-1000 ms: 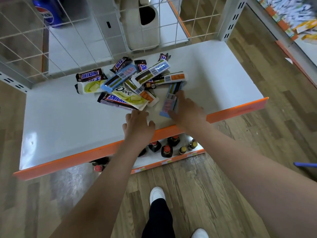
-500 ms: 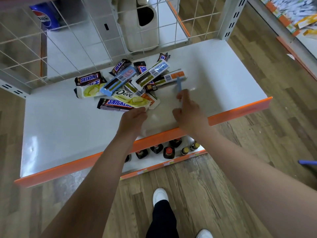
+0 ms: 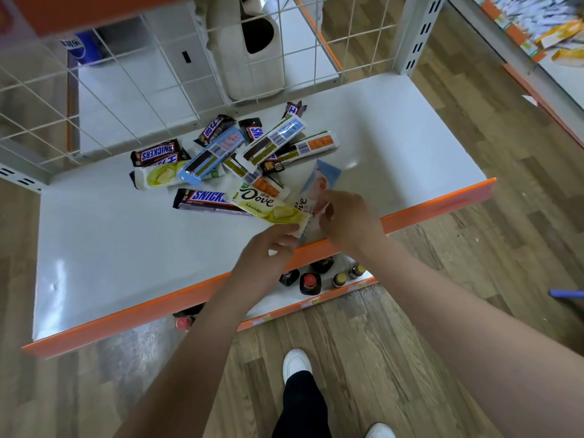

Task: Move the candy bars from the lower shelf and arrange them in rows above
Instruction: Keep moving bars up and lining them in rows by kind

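Observation:
A loose heap of several candy bars (image 3: 246, 156) lies on the white shelf (image 3: 126, 248) with the orange front edge. My right hand (image 3: 346, 221) pinches a light blue Dove bar (image 3: 319, 184) near the front edge, face up. My left hand (image 3: 268, 263) grips the near end of a yellow Dove bar (image 3: 268, 205), which overlaps a brown Snickers bar (image 3: 202, 200). The two hands almost touch.
A wire grid panel (image 3: 158, 83) backs the shelf, with a grey post (image 3: 417, 33) at its right corner. Bottles (image 3: 311, 281) stand on a lower shelf under the orange edge. My white shoe (image 3: 295, 363) is on the wooden floor. Another shelf (image 3: 537, 42) runs at the far right.
My right hand has lifted the light blue bar off the shelf, turned it face up and drawn it toward me. My left hand moved right and took the yellow Dove bar's end.

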Available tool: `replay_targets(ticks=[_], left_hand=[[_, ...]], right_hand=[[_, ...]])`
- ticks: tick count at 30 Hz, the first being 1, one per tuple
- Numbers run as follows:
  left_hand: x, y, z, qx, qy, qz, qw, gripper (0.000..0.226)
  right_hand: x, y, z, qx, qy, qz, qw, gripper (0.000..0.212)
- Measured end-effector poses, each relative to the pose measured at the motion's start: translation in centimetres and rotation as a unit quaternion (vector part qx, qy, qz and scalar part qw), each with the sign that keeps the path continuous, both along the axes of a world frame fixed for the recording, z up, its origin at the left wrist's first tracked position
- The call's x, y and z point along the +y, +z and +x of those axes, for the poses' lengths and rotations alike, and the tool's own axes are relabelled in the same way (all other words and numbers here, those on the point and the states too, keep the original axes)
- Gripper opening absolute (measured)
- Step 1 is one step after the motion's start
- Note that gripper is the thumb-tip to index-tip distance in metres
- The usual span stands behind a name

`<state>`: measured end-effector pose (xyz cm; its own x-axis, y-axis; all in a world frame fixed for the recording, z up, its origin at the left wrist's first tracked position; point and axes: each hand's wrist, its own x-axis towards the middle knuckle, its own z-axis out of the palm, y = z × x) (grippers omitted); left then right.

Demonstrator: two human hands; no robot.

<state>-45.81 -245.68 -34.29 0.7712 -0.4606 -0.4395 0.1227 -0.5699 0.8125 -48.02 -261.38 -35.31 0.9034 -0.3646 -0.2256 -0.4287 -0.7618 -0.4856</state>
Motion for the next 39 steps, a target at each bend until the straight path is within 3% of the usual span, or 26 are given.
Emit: replay_targets(ticks=[2,4,6,12,17,21,28,39], left_hand=[[0.2,-0.1,0.3,-0.107,-0.004,0.062,0.992,0.032],[0.5,-0.3,1.0,-0.231,-0.025,0.175,0.957,0.041],[0.5,-0.6,1.5,-0.290,-0.072,0.256,0.920,0.057],[-0.2,-1.3,1.8,-0.293,-0.171,0.326,0.882,0.081],[0.1,-1.1,2.4,-0.341,-0.109,0.370,0.857,0.065],[1.2,-1.1,3.0,-0.327,-0.087,0.390,0.856,0.046],[3.2,-1.4,3.3,-0.371,-0.093,0.380,0.842,0.042],[4.5,-1.3,3.5,-0.345,-0.097,0.389,0.848,0.041]], right_hand=[[-0.3,0.3,0.4,-0.003,0.060,-0.068,0.996,0.046],[-0.4,0.7,0.8,0.016,0.125,-0.099,0.987,0.067],[0.0,0.7,1.1,0.057,0.175,-0.116,0.976,0.071],[-0.2,0.2,1.1,0.111,0.134,-0.176,0.969,0.049],[-1.2,0.3,-0.3,0.072,0.130,-0.238,0.960,0.041],[-1.3,0.7,-0.2,0.095,0.148,-0.214,0.961,0.043],[-1.2,0.1,-0.3,0.081,0.146,-0.203,0.965,0.045],[-0.7,0.1,-0.3,0.073,0.136,-0.223,0.963,0.041]])
